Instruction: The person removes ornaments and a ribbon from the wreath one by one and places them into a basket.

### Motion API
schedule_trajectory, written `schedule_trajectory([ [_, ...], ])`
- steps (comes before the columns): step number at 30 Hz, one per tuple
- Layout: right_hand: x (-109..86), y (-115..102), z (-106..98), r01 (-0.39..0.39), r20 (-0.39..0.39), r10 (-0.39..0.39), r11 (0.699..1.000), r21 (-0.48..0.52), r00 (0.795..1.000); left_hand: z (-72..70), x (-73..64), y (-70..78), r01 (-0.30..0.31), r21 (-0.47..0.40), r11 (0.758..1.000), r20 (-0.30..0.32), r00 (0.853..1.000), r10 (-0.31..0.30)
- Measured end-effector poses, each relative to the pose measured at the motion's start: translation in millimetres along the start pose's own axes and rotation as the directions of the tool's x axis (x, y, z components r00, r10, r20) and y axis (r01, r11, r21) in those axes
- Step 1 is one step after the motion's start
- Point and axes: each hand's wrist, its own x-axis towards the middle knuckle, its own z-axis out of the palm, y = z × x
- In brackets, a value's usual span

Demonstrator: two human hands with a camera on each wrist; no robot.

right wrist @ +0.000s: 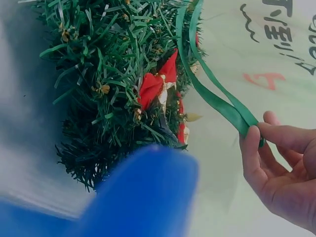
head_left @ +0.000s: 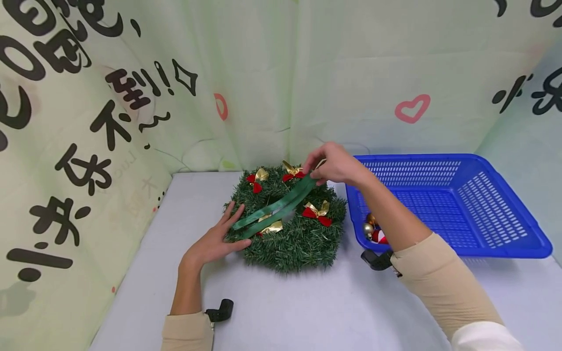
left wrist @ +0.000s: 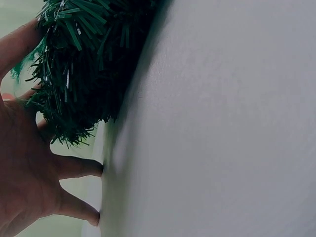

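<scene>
A green artificial wreath with red and gold bows lies on the white table. Across its centre stretches a loop of green ribbon. My right hand pinches the ribbon's upper end between thumb and fingers, above the wreath's far right side; the right wrist view shows this hand with the ribbon running back to the wreath. Fingers spread, my left hand touches the wreath's left edge. In the left wrist view, two fingertips of that hand reach down to the table beside the greenery.
A blue plastic basket stands on the right, close to the wreath, under my right forearm. Small ornaments, gold and red, lie in its near left corner. A pale printed curtain hangs behind the table.
</scene>
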Motion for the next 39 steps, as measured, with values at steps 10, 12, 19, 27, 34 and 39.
schedule_trajectory([
  [10,-11.6,5.7,-9.8,-0.012,-0.005,0.012,0.999,0.041,1.0,0.4,0.5,-0.7,-0.006,0.006,1.0,-0.005,1.0,0.006],
  [12,-14.2,6.4,-12.5,-0.011,-0.012,0.012,0.999,0.033,1.0,0.6,0.8,-1.1,-0.005,0.009,1.0,-0.006,1.0,0.005],
  [19,-23.4,8.6,-22.6,0.0,-0.046,0.001,1.0,0.014,0.999,0.3,0.4,-0.5,-0.003,0.01,1.0,-0.004,1.0,0.003],
  [27,-37.5,6.5,-33.3,-0.004,-0.089,0.002,1.0,-0.014,0.996,1.8,2.3,-2.9,0.0,0.009,1.0,-0.002,1.0,0.0],
  [34,-47.6,7.1,-40.6,-0.007,-0.129,0.005,1.0,-0.015,0.992,1.5,1.1,-1.3,-0.009,0.009,1.0,-0.001,1.0,0.009],
  [39,-55.5,7.9,-47.1,0.0,-0.158,0.001,1.0,0.004,0.987,1.5,1.0,-1.2,-0.005,0.007,1.0,-0.002,1.0,0.005],
])
